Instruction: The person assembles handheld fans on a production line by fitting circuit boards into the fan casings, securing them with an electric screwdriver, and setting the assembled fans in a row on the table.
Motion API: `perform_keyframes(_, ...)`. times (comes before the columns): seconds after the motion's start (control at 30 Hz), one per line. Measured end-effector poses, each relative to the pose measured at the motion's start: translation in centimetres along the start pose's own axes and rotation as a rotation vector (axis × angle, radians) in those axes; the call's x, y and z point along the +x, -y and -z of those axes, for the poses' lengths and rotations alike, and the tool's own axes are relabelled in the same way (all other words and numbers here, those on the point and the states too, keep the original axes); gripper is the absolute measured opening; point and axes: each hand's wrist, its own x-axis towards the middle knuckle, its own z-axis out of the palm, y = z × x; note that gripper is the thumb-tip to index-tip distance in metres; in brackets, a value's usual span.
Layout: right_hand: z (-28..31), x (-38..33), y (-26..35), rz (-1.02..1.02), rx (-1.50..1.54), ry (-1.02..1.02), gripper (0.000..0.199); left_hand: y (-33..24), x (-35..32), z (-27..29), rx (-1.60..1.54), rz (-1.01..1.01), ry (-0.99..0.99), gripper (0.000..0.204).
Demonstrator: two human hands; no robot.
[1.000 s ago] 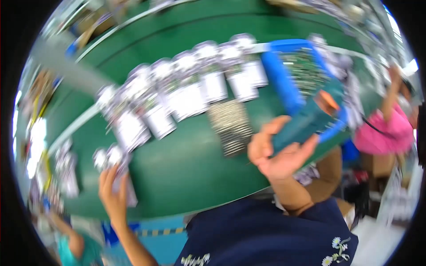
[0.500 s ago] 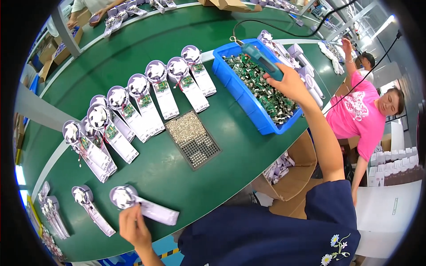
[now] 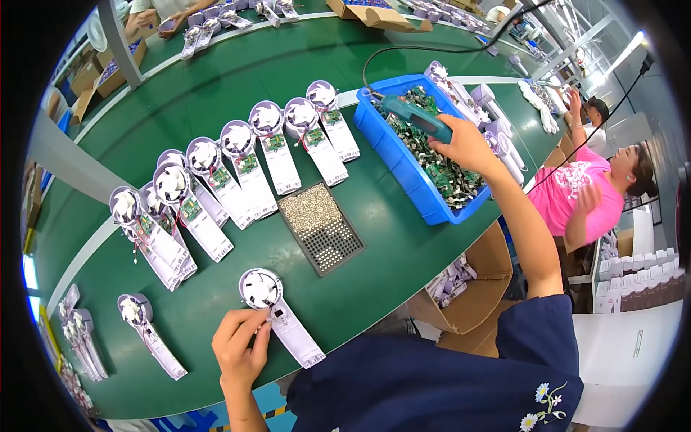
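Near the front edge of the green table lies a pale purple fan housing [image 3: 299, 338], with a white fan in its round end and a flat handle half angled toward me. My left hand [image 3: 241, 345] has thumb and fingers pinched at its edge, just below the round end; the exact grip point is partly hidden. Up and to the right, my right hand [image 3: 468, 147] is wrapped around a teal electric screwdriver [image 3: 417, 117] with a black cord. The screwdriver is above a blue bin [image 3: 403, 169] full of small green circuit boards.
Several fan housings with green boards [image 3: 245, 169] stretch in a row across the table. A black perforated tray [image 3: 331, 248] holds many small screws. More housings [image 3: 151, 331] lie at left. A cardboard box [image 3: 497, 266] stands below the table edge; a person in pink [image 3: 576, 194] is at right.
My left hand and the fan housing have moved right, and the housing has turned so its handle points more toward me. The screwdriver has shifted slightly lower, still in my right hand.
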Motion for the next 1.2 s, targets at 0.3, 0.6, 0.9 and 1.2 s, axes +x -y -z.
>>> perform_keyframes(0.3,4.3,-3.2,7.0,-0.1,0.737,-0.064,0.043,-3.5,2.4,-1.1,-0.324,0.048,-0.225,0.044)
perform_keyframes(0.6,-2.1,-10.2,18.3,0.16,1.109,0.424,0.036,-8.1,3.0,-6.6,-1.177,0.512,-0.127,0.041)
perform_keyframes(0.9,-7.3,-14.6,21.2,-0.239,1.505,0.305,0.038,-8.6,2.1,-8.0,-0.951,0.491,-0.477,0.023)
perform_keyframes(1.2,-8.5,-15.6,19.8,-0.325,1.78,0.559,0.031,-7.9,1.7,-5.7,-1.062,0.689,-0.259,0.039)
